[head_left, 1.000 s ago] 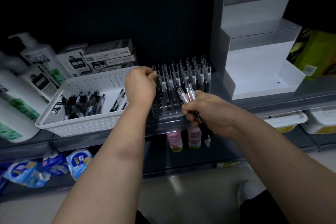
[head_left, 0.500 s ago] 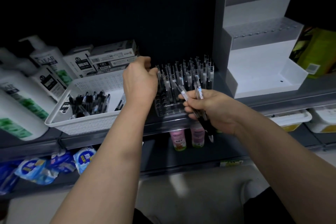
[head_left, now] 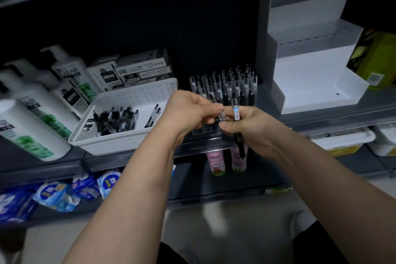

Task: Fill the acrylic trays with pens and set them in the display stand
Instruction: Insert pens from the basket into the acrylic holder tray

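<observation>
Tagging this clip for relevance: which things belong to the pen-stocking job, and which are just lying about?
Job: left hand, right hand, held pens, acrylic tray, standing pens, white basket, loose pens, display stand.
Lying about: Clear shampoo bottles, blue packets, pink bottles.

Both hands meet above the front edge of the shelf (head_left: 342,117), in front of the tray (head_left: 203,131). The left hand (head_left: 188,111) pinches a clear pen (head_left: 221,115). The right hand (head_left: 252,128) grips a labelled pen (head_left: 236,111) upright, its dark lower end hanging below the fist. The tray stands mid-shelf, packed with upright pens (head_left: 227,85). A white basket (head_left: 120,146) of loose pens (head_left: 115,120) sits just left of it, the stand (head_left: 310,83) toward the right end, bottles (head_left: 32,126) at the left end.
</observation>
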